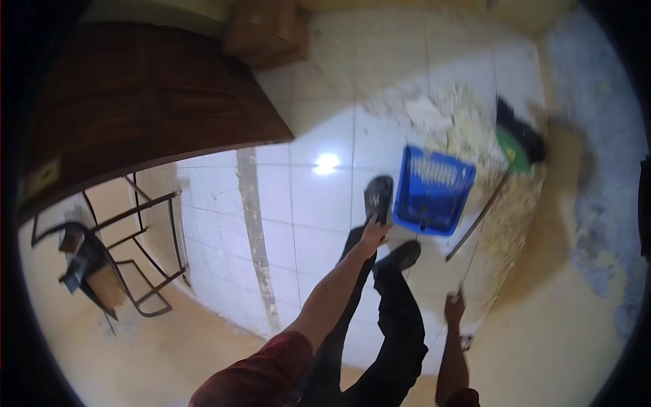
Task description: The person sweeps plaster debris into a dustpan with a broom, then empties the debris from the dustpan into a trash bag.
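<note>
My left hand (375, 233) hangs in front of my dark shoe, left of a blue dustpan (434, 193). Its thumb and fingers look apart, and I see nothing held in it. The dustpan lies on the tiles with dark bits inside. My right hand (454, 306) is lower right, its fingers closed; a small pale tip shows at them, too blurred to name. Above that hand is the lower end of the thin handle of a broom (513, 154) with a green head and black bristles. The broom head is beside the right-hand wall, over debris.
Pale broken debris (468, 129) covers the floor beyond the dustpan and along the right wall (597, 163). A dark wooden door (156, 102) is at upper left, near a cardboard box (268, 30). A black metal frame (146, 247) stands at left.
</note>
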{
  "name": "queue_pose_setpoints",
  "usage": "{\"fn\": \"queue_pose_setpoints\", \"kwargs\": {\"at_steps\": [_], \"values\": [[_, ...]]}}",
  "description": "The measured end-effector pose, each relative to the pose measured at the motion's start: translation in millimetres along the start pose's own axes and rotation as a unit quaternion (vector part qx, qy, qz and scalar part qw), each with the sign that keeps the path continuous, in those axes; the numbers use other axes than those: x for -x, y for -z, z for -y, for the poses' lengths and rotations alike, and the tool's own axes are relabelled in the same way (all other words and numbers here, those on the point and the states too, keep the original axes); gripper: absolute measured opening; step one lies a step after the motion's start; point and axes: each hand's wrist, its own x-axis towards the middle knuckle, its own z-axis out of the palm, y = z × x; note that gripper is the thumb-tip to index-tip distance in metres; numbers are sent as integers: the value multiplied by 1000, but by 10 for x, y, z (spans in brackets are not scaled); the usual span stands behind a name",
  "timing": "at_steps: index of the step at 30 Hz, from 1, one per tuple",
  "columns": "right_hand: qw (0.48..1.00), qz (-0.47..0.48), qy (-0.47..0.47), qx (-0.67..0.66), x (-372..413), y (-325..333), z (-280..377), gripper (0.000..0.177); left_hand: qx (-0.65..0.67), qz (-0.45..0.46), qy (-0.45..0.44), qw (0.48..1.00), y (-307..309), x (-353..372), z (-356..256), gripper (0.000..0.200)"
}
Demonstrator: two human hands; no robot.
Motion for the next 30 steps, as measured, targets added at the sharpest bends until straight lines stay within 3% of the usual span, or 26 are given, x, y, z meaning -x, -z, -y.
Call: {"fn": "queue_pose_setpoints", "kwargs": {"at_steps": [1,2,3,4,5,7,9,11,13,15,17,19,22,24,25,27,28,30], "values": [[995,76,-55,36,312,62,-105,54,168,-84,-53,981,99,307,-161,54],[994,95,-59,6,632,246,43,53,238,-132,7,962,312,770,-676,56],[996,51,31,65,978,320,51,52,510,-162,139,833,635,1305,-1471,58],[989,86,65,103,1204,451,138,51,491,-156,83,853,778,1717,-1257,59],[984,168,5,52,1430,677,409,47,478,-182,113,852,1030,2303,-1559,64],[963,264,23,54,1730,946,821,41,421,-262,160,854,1335,3378,-1634,54],[957,227,161,83,2009,1261,1411,40,381,-324,182,847,1516,4444,-1619,43],[953,256,155,40,2029,1394,1892,39,316,-340,228,856,1597,5442,-1591,40],[961,264,58,-65,1978,1420,2431,38,288,-350,251,855,1612,6237,-1420,38],[957,241,36,-157,1824,1311,2827,37,324,-391,256,823,1614,6824,-1288,37],[943,242,32,-227,1838,1207,3414,35,359,-421,263,790,1470,7279,-1036,36],[949,239,53,-197,1849,970,4040,35,460,-431,264,730,1368,7603,-619,36],[962,226,63,-137,2194,498,4725,34,454,-383,309,743,1482,8029,-348,36],[960,241,141,-20,2428,292,5115,35,498,-331,331,730,1531,8139,-27,37],[958,247,143,-10,2502,232,5113,35,437,-355,290,774,1760,8347,-402,37],[950,275,142,42,2553,-129,5422,37,489,-397,291,720,2075,8409,-259,38],[950,299,93,9,2771,-166,5697,39,505,-401,267,716,2275,8401,-173,38],[946,311,85,14,3019,-341,6084,38,476,-424,268,723,2730,8264,22,36]]}}
